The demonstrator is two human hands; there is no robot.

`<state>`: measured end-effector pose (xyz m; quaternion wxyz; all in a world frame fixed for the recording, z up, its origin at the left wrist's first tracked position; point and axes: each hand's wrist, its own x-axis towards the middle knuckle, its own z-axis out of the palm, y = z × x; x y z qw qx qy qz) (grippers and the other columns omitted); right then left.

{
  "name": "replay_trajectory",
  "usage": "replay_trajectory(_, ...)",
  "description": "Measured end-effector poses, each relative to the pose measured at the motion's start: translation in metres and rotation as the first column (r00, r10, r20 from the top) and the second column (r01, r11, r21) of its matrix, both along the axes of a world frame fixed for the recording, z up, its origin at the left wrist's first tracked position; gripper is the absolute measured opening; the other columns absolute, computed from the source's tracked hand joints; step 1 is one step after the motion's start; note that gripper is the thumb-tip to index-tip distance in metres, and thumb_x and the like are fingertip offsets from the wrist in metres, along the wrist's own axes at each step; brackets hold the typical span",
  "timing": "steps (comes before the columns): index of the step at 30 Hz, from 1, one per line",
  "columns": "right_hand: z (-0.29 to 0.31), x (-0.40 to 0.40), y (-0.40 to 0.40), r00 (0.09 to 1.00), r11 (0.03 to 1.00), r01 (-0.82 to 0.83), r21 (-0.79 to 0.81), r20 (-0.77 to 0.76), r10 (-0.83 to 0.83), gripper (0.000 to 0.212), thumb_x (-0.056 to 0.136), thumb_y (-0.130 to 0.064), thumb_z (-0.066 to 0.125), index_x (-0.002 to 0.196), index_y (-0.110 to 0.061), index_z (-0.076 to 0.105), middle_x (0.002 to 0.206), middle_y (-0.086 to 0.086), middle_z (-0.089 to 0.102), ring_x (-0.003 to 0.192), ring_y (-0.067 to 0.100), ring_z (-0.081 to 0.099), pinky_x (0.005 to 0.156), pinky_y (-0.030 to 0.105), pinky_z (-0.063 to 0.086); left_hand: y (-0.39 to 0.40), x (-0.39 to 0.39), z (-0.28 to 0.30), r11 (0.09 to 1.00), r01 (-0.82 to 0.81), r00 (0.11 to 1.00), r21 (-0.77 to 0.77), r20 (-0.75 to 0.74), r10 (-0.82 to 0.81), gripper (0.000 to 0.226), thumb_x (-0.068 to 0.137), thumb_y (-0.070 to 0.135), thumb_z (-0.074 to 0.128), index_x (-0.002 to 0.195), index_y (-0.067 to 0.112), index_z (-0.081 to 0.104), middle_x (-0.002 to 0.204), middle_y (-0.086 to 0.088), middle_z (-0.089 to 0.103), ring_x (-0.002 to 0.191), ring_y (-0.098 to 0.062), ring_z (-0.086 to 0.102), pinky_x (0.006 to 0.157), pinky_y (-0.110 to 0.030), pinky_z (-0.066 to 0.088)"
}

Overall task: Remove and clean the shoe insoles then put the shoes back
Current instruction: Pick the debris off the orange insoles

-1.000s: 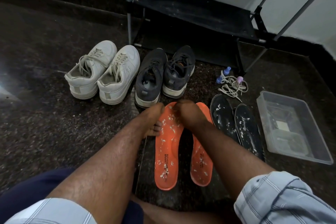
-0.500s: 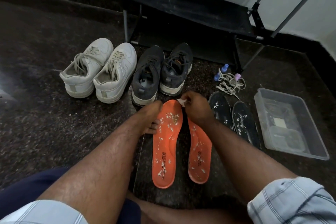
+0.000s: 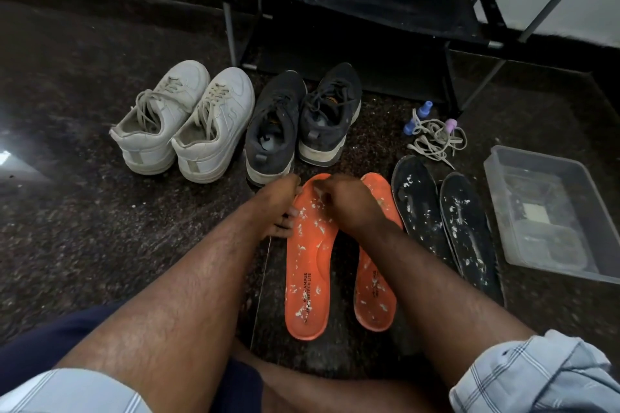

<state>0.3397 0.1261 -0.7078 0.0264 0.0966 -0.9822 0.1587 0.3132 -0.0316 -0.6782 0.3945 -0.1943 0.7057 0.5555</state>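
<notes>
Sitting on the dark speckled stone floor (image 3: pixel 84 228), the person reaches both bare forearms forward over two flat orange foam insoles. Left orange insole (image 3: pixel 310 265) lies lengthwise, toe end away from the person, printed lettering near the heel, surface flecked with white bits. Right orange insole (image 3: pixel 374 292) lies just beside it, similarly flecked, its toe end partly covered.

Left hand (image 3: pixel 280 208): rests at the left edge of the left orange insole near the toe, fingers bent down against the rim, fingertips touching the edge. Whether it truly grips the edge, I cannot tell.

Right hand (image 3: pixel 349 201): back of hand up, fingers curled down onto the toe area of the left orange insole. A small pale scrap shows at the fingertips; whether it is pinched there, I cannot tell.

Right of these, two black insoles (image 3: pixel 446 221) lie side by side, also spattered white. Behind the hands stands a pair of dark grey laced sneakers (image 3: pixel 302 121); to their left, a pair of white laced sneakers (image 3: pixel 184 121). A clear rectangular plastic tub (image 3: pixel 550 211) sits at far right. Loose white laces (image 3: pixel 436 141) lie tangled near small blue and pink bottles. A black metal-framed shoe rack (image 3: pixel 362 0) stands against the wall.
</notes>
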Motion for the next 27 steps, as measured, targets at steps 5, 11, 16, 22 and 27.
replay_trajectory(5,-0.004,-0.005,0.007,0.991,0.987,0.129,0.094,0.025,-0.132,0.016,0.086,-0.011,0.057,0.080,-0.004,0.071,0.084,0.016,0.063,0.079,0.031,0.059,0.072,0.036,0.041,0.002,0.002,0.000,1.000,-0.010,1.000,0.003,-0.002,0.010,0.036,0.097,0.047,0.036,0.112,0.025,0.061,0.087,-0.007,0.052,0.067,-0.019,0.049,0.083,-0.040,0.055)
replay_trajectory(11,-0.004,-0.001,-0.013,0.996,0.997,-0.054,0.048,0.079,0.050,0.015,0.079,-0.012,0.060,0.066,-0.009,0.066,0.072,0.010,0.062,0.071,0.027,0.058,0.069,0.035,0.043,0.004,0.003,-0.002,1.000,-0.020,1.000,0.006,0.007,0.020,0.039,0.096,0.046,0.038,0.115,0.024,0.063,0.080,-0.005,0.048,0.061,-0.017,0.045,0.078,-0.037,0.053)
replay_trajectory(16,0.000,-0.017,0.001,0.994,0.991,0.080,0.109,0.067,-0.088,0.015,0.083,-0.008,0.060,0.070,-0.004,0.066,0.079,0.017,0.064,0.078,0.033,0.060,0.070,0.035,0.040,0.004,0.002,-0.004,0.999,-0.036,0.999,0.015,0.015,0.036,0.035,0.096,0.046,0.038,0.111,0.024,0.061,0.080,-0.005,0.048,0.062,-0.017,0.044,0.081,-0.037,0.054)
replay_trajectory(22,-0.003,-0.011,-0.008,0.987,0.972,-0.149,0.183,0.088,0.135,0.016,0.083,-0.012,0.061,0.076,-0.002,0.071,0.077,0.016,0.065,0.074,0.033,0.061,0.072,0.039,0.049,0.005,0.000,-0.005,1.000,-0.027,0.999,0.010,0.020,0.027,0.037,0.095,0.046,0.038,0.114,0.025,0.062,0.080,-0.005,0.048,0.061,-0.017,0.043,0.074,-0.035,0.051)
replay_trajectory(27,0.008,-0.021,-0.009,0.990,0.980,0.088,0.177,0.091,-0.105,0.020,0.090,-0.009,0.053,0.096,-0.004,0.071,0.100,0.017,0.069,0.094,0.032,0.063,0.081,0.036,0.045,0.004,0.001,-0.004,0.999,-0.032,0.999,0.018,0.022,0.032,0.031,0.096,0.045,0.037,0.108,0.026,0.059,0.081,-0.004,0.048,0.063,-0.018,0.044,0.077,-0.037,0.052)
